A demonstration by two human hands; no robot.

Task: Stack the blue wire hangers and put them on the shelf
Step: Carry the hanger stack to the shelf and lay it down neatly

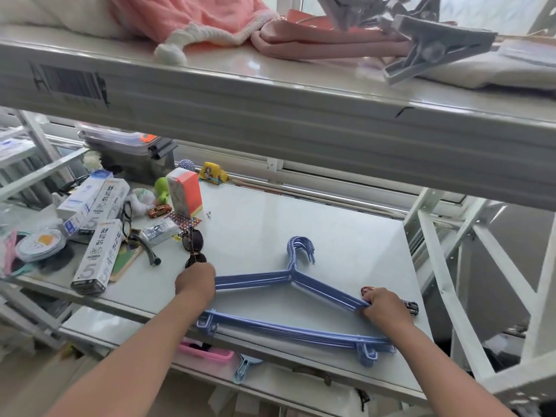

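Both hands hold the hangers flat on the shelf. Left hand is curled shut around the left shoulder of the stack, and right hand pinches the right shoulder with its fingers pressed together. The hangers are thin blue wire, bent into a wide triangle with round hooks on top. They lie one on another, so the hooks fan out a little at the far side. The long bottom bars run along the near edge of the shelf, with small clips at each end. The shelf is a smooth, pale, shiny board in a white metal frame. On its left part sits a mess of small things: long white boxes, dark sunglasses, an orange and white box, a tiny red car and a round tape roll. Just beside the right hand lies a small striped toy, partly hidden. Above, a second shelf of the same kind holds soft pink cloth with white fluffy trim and a big grey plastic clip. Below the near edge, a pink tray and a light blue clip peek out. Bright windows are on the far side.
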